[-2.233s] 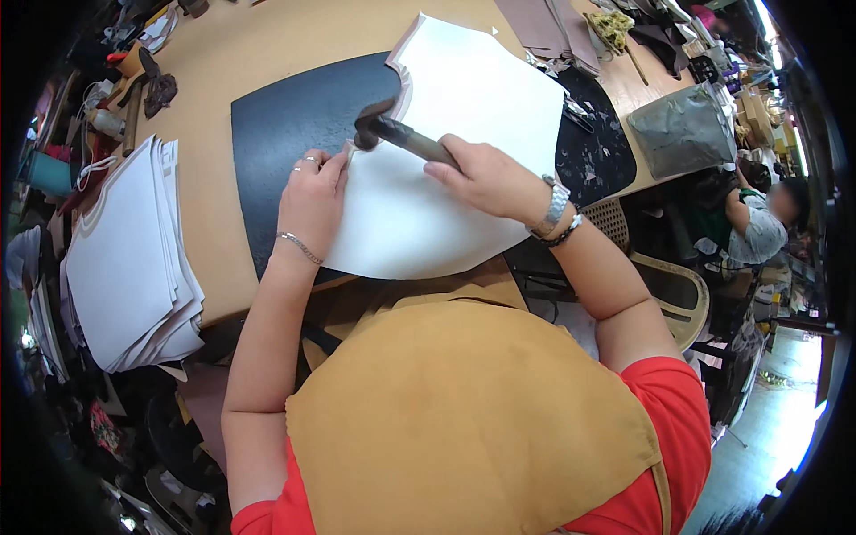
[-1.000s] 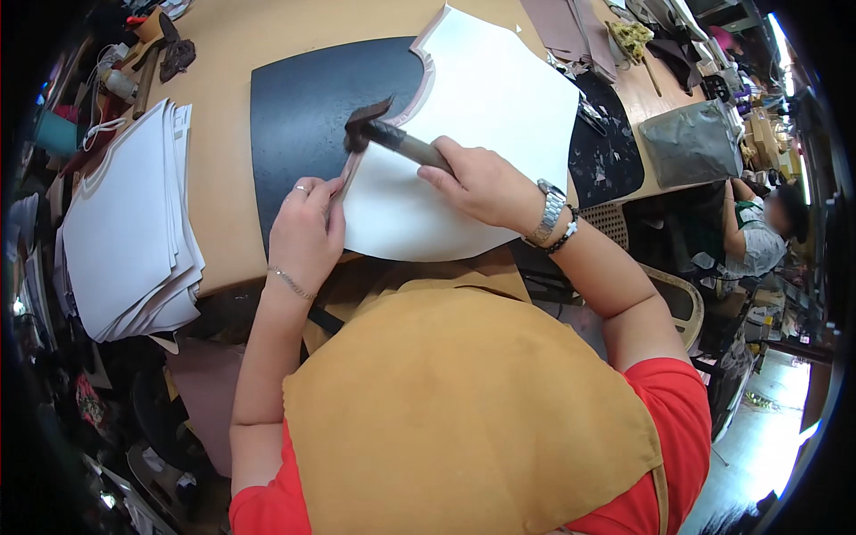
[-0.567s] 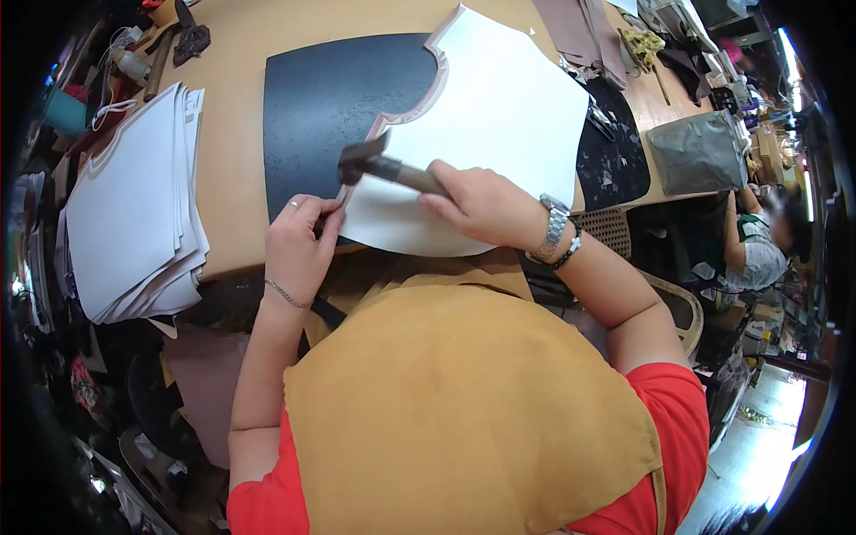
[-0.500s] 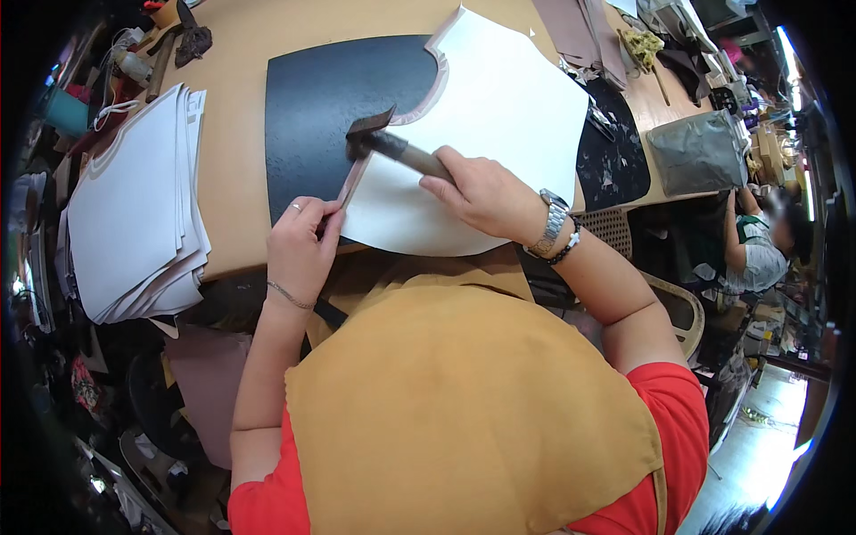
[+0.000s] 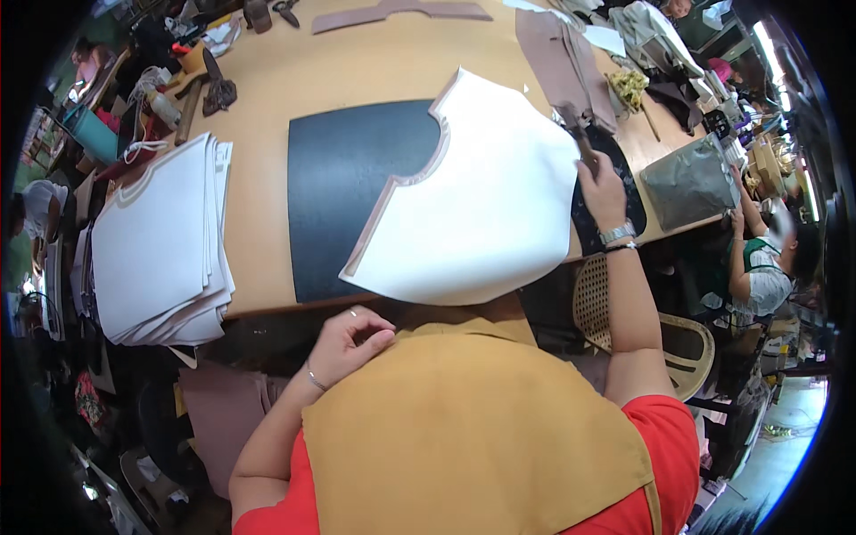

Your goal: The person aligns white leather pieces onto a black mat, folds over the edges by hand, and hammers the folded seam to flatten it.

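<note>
A white, curved-edged sheet piece [image 5: 481, 196] with a folded, brownish-pink border along its notched left side lies partly over a dark flat board [image 5: 348, 178] on the table. My right hand [image 5: 604, 192] is closed round the handle of a hammer [image 5: 587, 147], just past the piece's right edge and over a stained black mat [image 5: 629, 187]. The hammer's head is hard to make out there. Below the table's front edge, close to my apron, my left hand [image 5: 343, 348] is loosely curled, with a gap between thumb and fingers and nothing visible in it.
A stack of white pieces [image 5: 160, 250] stands at the table's left, with a second hammer [image 5: 189, 111] beyond it. Brown-pink sheets [image 5: 562, 62] lie at the far right. A grey bag [image 5: 691, 183] sits at the right edge, a person [image 5: 767, 259] beside it.
My right hand has carried the hammer rightward, from the piece's folded left edge to the black mat. My left hand has let go of that edge and drawn back toward my apron.
</note>
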A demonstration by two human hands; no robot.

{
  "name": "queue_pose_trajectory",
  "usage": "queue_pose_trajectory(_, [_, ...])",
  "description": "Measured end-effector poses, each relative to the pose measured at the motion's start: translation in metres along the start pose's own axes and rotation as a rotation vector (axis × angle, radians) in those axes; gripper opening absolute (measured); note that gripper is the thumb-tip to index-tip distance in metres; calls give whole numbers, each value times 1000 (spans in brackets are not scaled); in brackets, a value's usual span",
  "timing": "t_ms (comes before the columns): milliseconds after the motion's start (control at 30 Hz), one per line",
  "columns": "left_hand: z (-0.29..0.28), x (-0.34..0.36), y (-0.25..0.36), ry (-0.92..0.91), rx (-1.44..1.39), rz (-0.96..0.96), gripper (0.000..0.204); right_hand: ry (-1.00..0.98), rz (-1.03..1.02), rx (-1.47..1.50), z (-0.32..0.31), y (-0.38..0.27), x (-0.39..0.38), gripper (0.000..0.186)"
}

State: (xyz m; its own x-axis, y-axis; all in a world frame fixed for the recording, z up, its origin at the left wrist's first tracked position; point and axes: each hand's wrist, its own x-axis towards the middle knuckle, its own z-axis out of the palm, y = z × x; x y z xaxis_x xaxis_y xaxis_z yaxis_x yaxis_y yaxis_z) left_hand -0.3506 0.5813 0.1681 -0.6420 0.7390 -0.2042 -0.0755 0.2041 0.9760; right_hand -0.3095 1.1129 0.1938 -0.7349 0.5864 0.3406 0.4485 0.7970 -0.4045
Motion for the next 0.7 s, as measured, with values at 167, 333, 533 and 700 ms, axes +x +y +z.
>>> queue_pose_trajectory(167, [23, 46, -10, -142, -527, -419, 39, 59, 239, -199, -25, 122, 17, 44])
queue_pose_trajectory(333, [40, 61, 9, -49, -516, -148, 40, 192, -149, -39, -6, 68, 19, 36])
queue_pose_trajectory(533, [-49, -18, 68, 547, -951, 445, 36, -37, -433, 267, 37, -88, -5, 32])
queue_pose_trajectory(700, [-159, -172, 82, 1272, -530, 687, 37, -215, -530, 119, 63, -105, -24, 34])
